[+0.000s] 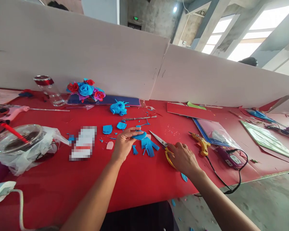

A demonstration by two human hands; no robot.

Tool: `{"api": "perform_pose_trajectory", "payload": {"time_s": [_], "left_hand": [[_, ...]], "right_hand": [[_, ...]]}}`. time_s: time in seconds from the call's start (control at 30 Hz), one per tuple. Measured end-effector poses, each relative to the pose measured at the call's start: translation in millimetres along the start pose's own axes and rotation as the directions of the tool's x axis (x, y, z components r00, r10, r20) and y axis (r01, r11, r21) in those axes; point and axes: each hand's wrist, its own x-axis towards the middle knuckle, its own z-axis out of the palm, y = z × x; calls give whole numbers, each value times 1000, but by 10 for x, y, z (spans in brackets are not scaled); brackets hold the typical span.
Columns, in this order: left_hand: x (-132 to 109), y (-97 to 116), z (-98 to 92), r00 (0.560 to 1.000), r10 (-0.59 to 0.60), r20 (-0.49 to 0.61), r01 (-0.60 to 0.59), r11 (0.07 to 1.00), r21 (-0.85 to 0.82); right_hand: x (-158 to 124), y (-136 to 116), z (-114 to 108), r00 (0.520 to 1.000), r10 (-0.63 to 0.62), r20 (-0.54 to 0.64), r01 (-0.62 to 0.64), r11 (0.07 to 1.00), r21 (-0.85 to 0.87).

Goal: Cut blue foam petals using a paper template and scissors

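Note:
My left hand [123, 143] pinches a blue foam petal [140, 136] just above the red table [139, 179]. Blue foam offcuts [149, 146] lie right beside it. My right hand [183, 158] rests on the yellow handles of a pair of scissors [162, 142], fingers curled over them; the blades lie on the table and point toward the petal. More cut blue petals [107, 129] sit a little farther back, and a finished blue foam rose [118, 107] lies behind them.
A foam rose bouquet [86, 90] and a glass jar [49, 90] stand by the white partition. A pink glue gun [13, 112] and bagged glass bowl [19, 141] are at left. A yellow glue gun [201, 142] with black cord, and coloured sheets [189, 111], lie right.

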Motion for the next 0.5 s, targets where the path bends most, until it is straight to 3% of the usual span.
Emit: {"api": "perform_pose_trajectory", "payload": {"time_s": [0.07, 0.13, 0.2, 0.27, 0.37, 0.5], "left_hand": [[-3, 14, 11, 1000, -20, -17, 20, 1000, -7], [-11, 26, 23, 999, -41, -32, 41, 999, 0], [-20, 23, 28, 998, -48, -42, 49, 999, 19], [-25, 1, 21, 998, -46, -43, 47, 998, 39], [-19, -51, -7, 999, -25, -48, 29, 996, 80], [3, -98, -31, 998, -10, -67, 19, 990, 139]], "right_hand": [[5, -58, -48, 997, -39, -67, 42, 998, 43], [37, -177, -103, 987, -96, -131, 129, 953, 273], [100, -360, -153, 969, -117, -219, 223, 797, 561], [193, -576, -180, 938, -87, -337, 317, 612, 724], [371, -852, -138, 890, -42, -454, 430, 407, 806], [579, -994, 44, 895, 25, -445, 425, 249, 870]]}}
